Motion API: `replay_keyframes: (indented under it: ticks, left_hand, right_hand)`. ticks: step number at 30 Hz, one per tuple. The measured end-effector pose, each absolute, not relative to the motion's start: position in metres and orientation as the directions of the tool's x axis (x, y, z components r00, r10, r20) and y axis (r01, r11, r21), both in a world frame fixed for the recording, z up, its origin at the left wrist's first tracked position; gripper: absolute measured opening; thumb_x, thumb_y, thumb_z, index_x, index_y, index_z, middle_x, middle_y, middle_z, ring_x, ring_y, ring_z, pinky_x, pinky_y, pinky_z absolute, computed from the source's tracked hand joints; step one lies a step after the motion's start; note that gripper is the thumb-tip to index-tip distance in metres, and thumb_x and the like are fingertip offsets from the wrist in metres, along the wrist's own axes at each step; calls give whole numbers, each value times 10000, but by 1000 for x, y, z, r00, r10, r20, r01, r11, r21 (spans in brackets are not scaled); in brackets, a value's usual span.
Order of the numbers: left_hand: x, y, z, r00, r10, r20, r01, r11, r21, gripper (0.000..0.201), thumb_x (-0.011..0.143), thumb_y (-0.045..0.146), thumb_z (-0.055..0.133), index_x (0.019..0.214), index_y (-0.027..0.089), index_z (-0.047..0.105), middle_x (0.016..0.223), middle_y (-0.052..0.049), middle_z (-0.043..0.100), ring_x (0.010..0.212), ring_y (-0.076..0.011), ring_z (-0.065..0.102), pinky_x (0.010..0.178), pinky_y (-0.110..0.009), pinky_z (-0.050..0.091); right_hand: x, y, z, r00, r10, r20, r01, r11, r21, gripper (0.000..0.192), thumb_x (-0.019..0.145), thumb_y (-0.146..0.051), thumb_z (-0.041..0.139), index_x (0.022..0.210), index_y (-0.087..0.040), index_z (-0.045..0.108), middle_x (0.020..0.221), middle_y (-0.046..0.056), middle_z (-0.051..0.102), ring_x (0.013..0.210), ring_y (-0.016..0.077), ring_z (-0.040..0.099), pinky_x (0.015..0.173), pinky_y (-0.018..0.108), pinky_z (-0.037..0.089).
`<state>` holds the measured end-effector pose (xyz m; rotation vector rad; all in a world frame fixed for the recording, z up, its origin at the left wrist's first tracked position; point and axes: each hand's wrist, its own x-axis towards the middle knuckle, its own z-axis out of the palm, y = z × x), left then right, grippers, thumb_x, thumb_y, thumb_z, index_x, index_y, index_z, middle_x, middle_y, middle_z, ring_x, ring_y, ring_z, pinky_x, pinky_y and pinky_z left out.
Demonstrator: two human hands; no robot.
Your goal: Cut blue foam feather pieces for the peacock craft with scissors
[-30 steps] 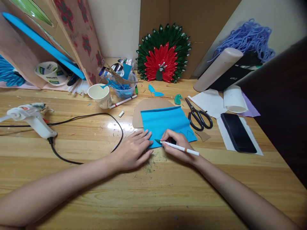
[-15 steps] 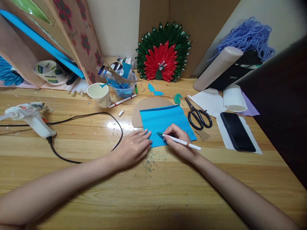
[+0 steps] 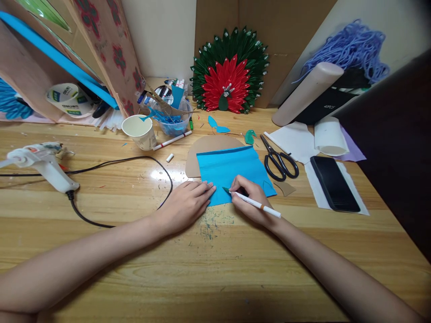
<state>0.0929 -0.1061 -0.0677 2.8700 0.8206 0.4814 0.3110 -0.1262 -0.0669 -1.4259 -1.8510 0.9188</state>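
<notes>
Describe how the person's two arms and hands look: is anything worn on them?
Both forearms are bare, with no sleeves in view. The left hand and right hand show no gloves, rings, watch or bracelet. The fingernails look short and unpainted.

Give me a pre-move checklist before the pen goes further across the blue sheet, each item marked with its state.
1. Left hand lies flat on the near left corner of the blue sheet: ok.
2. Right hand grips the white pen, green tip on the sheet: ok.
3. Sheet flat: not ok, creases show.
4. Scissors lie apart, right of the sheet: ok.
5. Glue gun cord lies left, off the sheet: ok.
6. Line drawn so far: cannot tell, hidden by the right hand.
</notes>
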Motion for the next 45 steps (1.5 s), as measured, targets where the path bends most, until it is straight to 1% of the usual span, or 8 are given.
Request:
replay_keyframes:
  ticks: [5,10,15,18,30,35,39,45]
  left_hand:
    - [92,-106,-66,801,545,247,500,-837,222,365,914,228,414,1258,137,494,1195,-101,602,1035,-236,579,848,-415,497]
    - [92,-105,-64,788,583,198,522,-803,287,360,915,245,409,1256,179,503,1316,-80,523,1043,-227,568,865,-417,483]
    - [92,-104,-62,793,581,180,520,-801,296,360,912,245,412,1254,183,509,1334,-80,510,1063,-227,561,879,-422,473]
    - [92,-104,-62,791,585,180,522,-799,298,361,912,243,413,1255,184,508,1339,-78,506,1066,-223,559,881,-422,472]
    - [92,-104,-62,796,575,188,516,-808,284,366,907,235,417,1257,177,507,1342,-74,503,1051,-225,555,869,-421,476]
    - [92,-104,-62,794,578,189,516,-805,293,367,904,236,422,1257,178,506,1342,-68,505,1052,-223,551,875,-418,472]
    - [91,-104,-63,791,576,207,511,-808,295,374,900,231,426,1264,191,499,1336,-65,510,1054,-224,549,865,-419,473]
    - [91,-105,-64,789,579,205,517,-806,287,369,906,238,420,1261,184,504,1341,-67,505,1054,-227,544,869,-419,468]
  right_hand:
    - [311,-127,-66,-190,981,39,515,134,-847,94,752,-137,497,711,-210,453,674,-11,511,638,142,465,571,254,343]
    - [309,-126,-63,-190,982,-9,524,94,-847,32,795,-187,503,773,-208,494,738,1,557,685,148,500,592,251,362]
    - [310,-125,-65,-205,978,45,509,146,-848,87,742,-127,486,712,-203,457,699,-10,521,648,139,464,579,253,341]
    - [312,-125,-69,-197,978,65,478,154,-865,118,714,-109,473,665,-204,423,657,-20,481,623,134,432,564,257,314]
    - [317,-123,-75,-204,979,9,317,75,-945,186,702,-95,440,573,-205,364,571,-33,390,563,124,349,520,267,251]
    - [317,-123,-76,-153,988,16,233,52,-971,143,761,-151,490,641,-204,431,619,-28,453,580,125,406,530,261,298]
    - [314,-124,-74,-135,991,-15,323,30,-946,103,824,-249,526,746,-208,473,697,-17,506,652,136,467,573,257,344]
    - [311,-126,-69,-169,985,-20,494,67,-867,63,825,-233,533,775,-205,510,736,-9,559,675,137,499,599,251,369]
